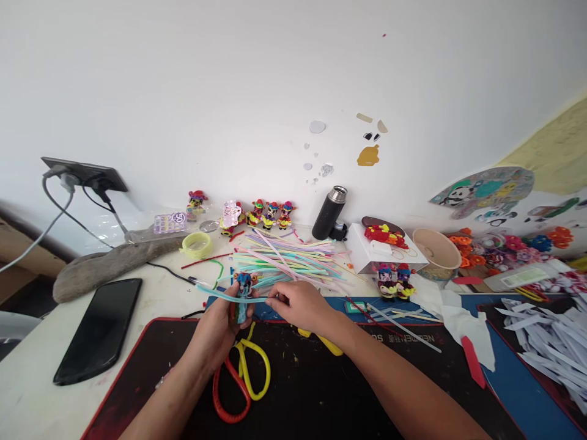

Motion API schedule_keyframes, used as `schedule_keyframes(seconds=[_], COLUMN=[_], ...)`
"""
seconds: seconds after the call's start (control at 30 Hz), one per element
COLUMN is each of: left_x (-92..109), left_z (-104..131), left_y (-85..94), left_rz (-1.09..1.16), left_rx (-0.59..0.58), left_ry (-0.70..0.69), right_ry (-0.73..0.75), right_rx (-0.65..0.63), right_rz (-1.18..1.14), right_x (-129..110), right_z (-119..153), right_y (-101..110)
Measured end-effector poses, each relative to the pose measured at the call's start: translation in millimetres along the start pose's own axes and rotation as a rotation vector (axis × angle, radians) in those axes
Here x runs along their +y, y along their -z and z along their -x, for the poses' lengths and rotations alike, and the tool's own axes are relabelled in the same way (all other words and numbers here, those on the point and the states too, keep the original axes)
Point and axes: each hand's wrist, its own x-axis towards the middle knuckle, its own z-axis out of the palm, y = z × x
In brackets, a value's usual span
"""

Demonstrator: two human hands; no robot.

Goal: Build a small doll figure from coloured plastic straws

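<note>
A small figure with a blue and red headpiece (244,283) is upright in my left hand (224,321), whose fingers wrap round its body. Light blue pipe cleaners (213,294) run across the front of the figure. Their right end is pinched between the fingertips of my right hand (293,302). Just below my left hand, scissors with one red and one yellow handle (252,373) lie on the black mat (312,391). Behind both hands spreads a pile of pastel pipe cleaners (288,260).
Several finished figures (270,215) stand along the wall, left of a black flask (329,214). A phone (98,330) and yellow tape roll (196,245) lie left. Rightward are a white box (362,253), two figures (395,282), a bowl (436,249) and paper strips (545,348).
</note>
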Motion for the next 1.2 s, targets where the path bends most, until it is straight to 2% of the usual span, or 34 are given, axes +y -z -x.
schedule_keyframes(seconds=[0.3, 0.5, 0.63, 0.93, 1.2], left_x=[-1, -3, -3, -5, -6], left_z=[-1, -5, -6, -9, -11], left_y=[0.6, 3.8, 5.6, 10.2, 12.2], left_rz=[-0.016, -0.041, -0.059, -0.071, -0.06], left_rx=[0.016, 0.017, 0.021, 0.031, 0.017], left_ry=[-0.002, -0.014, -0.024, -0.061, -0.081], right_ry=[0.012, -0.1, -0.158, -0.239, -0.255], right_rx=[0.052, 0.169, 0.194, 0.188, 0.183], right_rz=[-0.103, -0.479, -0.685, -0.603, -0.477], right_x=[1, 6, 9, 15, 9], right_z=[0, -2, -3, -5, -3], right_y=[-4, -10, -16, -19, -27])
